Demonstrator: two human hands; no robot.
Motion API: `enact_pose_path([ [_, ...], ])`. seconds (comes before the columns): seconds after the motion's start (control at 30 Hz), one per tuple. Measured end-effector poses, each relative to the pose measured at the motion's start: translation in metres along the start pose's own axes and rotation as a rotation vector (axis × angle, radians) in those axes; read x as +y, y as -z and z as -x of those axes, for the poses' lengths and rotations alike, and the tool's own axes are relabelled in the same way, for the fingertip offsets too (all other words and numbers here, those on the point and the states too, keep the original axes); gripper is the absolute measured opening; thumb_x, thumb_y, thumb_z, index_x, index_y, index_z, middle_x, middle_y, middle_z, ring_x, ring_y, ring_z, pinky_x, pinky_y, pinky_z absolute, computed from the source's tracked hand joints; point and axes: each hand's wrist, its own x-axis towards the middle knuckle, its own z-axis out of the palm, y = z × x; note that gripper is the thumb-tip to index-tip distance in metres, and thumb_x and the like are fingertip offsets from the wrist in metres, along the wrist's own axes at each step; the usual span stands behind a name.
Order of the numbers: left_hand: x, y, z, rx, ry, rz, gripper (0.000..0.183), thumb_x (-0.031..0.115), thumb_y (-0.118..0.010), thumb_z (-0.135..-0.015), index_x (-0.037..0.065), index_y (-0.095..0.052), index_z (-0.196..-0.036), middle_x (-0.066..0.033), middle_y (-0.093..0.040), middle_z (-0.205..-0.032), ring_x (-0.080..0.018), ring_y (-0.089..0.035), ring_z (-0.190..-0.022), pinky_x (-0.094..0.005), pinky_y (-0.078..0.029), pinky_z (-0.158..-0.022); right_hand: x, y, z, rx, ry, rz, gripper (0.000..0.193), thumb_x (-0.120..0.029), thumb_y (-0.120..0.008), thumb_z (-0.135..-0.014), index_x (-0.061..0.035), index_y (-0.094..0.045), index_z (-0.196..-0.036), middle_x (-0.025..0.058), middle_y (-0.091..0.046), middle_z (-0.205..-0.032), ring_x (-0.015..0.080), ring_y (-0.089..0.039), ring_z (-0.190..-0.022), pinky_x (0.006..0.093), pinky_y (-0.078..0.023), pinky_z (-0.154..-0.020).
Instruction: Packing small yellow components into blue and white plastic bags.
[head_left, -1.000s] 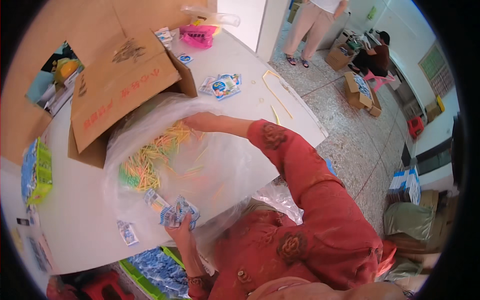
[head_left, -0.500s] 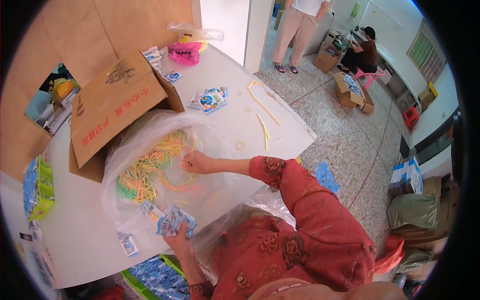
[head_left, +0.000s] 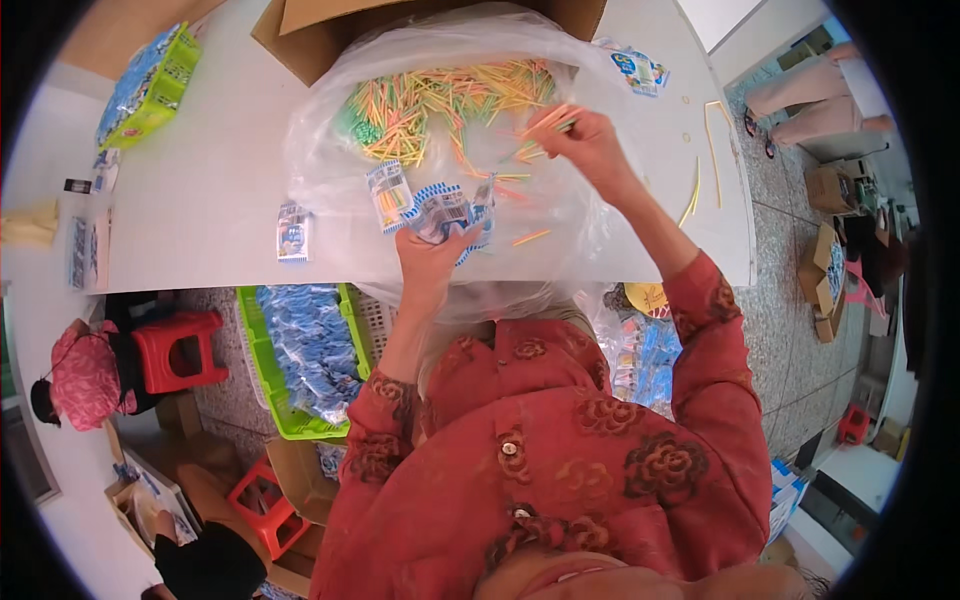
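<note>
My left hand (head_left: 426,268) is closed around several small blue-and-white packets (head_left: 440,212), fanned out over the near part of a clear plastic bag (head_left: 318,130). One packet with coloured sticks showing through it leans out at the left. Above the bag, my right hand (head_left: 592,152) pinches a small bunch of thin pink and yellow sticks (head_left: 546,122). A heap of thin yellow, orange, pink and green sticks (head_left: 460,95) lies farther in on the bag, with a few loose ones nearer me. A single packet (head_left: 294,232) rests on the white table (head_left: 220,200) to the left.
The bag comes out of a cardboard box (head_left: 440,14). Green baskets of blue packets stand at the table's far left (head_left: 165,90) and below its front edge (head_left: 300,350). Red stools (head_left: 180,352) and other people are beyond. More packets (head_left: 640,72) lie at right.
The view has swung round, so the table now lies straight ahead. My right hand has lifted from the edge of the heap with a bunch of sticks; my left still holds the packets.
</note>
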Motion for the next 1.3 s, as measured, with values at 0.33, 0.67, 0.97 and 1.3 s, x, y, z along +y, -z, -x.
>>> enact_pose_path([
  [0.33,-0.005,-0.006,0.009,-0.061,0.053,-0.004,0.021,-0.006,-0.065,-0.071,-0.001,-0.060,-0.091,-0.0018,-0.061,-0.083,-0.0077,-0.057,-0.072,-0.0228,-0.048,-0.067,-0.058,-0.002,0.031,-0.126,-0.124,-0.463,0.007,-0.008,-0.057,-0.084,-0.0031,-0.061,-0.087,0.0016,-0.057,-0.085,0.0064,-0.046,-0.066,0.0206,-0.039,-0.060],
  [0.67,-0.008,-0.001,0.000,0.029,0.101,0.021,0.023,-0.002,-0.069,-0.070,0.003,-0.062,-0.091,0.0004,-0.062,-0.083,-0.0064,-0.057,-0.071,-0.0222,-0.047,-0.067,-0.066,-0.004,0.026,-0.012,0.028,-0.128,0.009,-0.006,-0.059,-0.083,-0.0003,-0.060,-0.089,0.0020,-0.059,-0.086,0.0078,-0.053,-0.075,0.0214,-0.044,-0.065],
  [0.97,-0.026,-0.018,-0.010,-0.029,0.111,-0.111,0.046,-0.004,-0.067,-0.069,-0.001,-0.051,-0.112,-0.0110,-0.059,-0.104,-0.0196,-0.059,-0.092,-0.0313,-0.050,-0.079,-0.046,0.003,0.033,0.104,0.425,0.131,0.007,-0.009,-0.063,-0.080,-0.0033,-0.062,-0.083,0.0040,-0.062,-0.080,0.0130,-0.058,-0.073,0.0276,-0.048,-0.066],
  [1.3,-0.038,-0.004,-0.017,-0.024,0.110,-0.015,0.037,-0.009,-0.064,-0.071,0.000,-0.057,-0.106,-0.0055,-0.062,-0.097,-0.0153,-0.060,-0.084,-0.0259,-0.048,-0.075,-0.029,0.037,0.047,0.193,0.097,-0.188,0.007,-0.011,-0.060,-0.079,-0.0041,-0.060,-0.077,-0.0003,-0.059,-0.074,0.0050,-0.051,-0.063,0.0217,-0.043,-0.055],
])
